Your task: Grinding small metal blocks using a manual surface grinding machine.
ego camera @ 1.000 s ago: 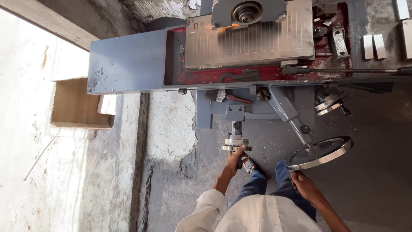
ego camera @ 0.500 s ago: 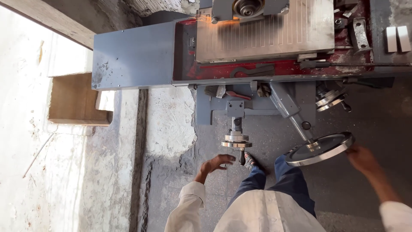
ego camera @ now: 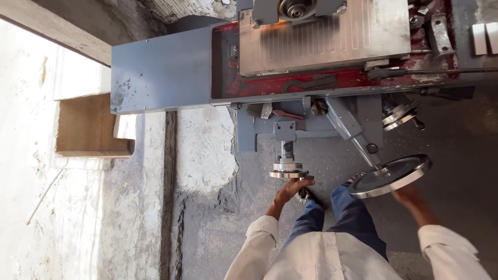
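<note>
My left hand (ego camera: 290, 191) curls around the small handwheel (ego camera: 286, 173) at centre frame, while my right hand (ego camera: 410, 197) grips the large handwheel (ego camera: 390, 176) at right. Above them, the grey machine table (ego camera: 161, 70) crosses the upper frame, and a wooden box (ego camera: 88, 127) sits at left.

You have two hands in view: left hand (ego camera: 290, 189), right hand (ego camera: 410, 196). Three handwheels on machine front: small handwheel (ego camera: 286, 173), large handwheel (ego camera: 390, 176), third handwheel (ego camera: 399, 115) upper right. One ribbed steel chuck plate (ego camera: 332, 39). One grinding wheel head (ego camera: 295, 8). One brush (ego camera: 270, 111) on ledge. Two pale blocks (ego camera: 485, 39) at far right. One wooden box (ego camera: 88, 127) beside you on left.
</note>
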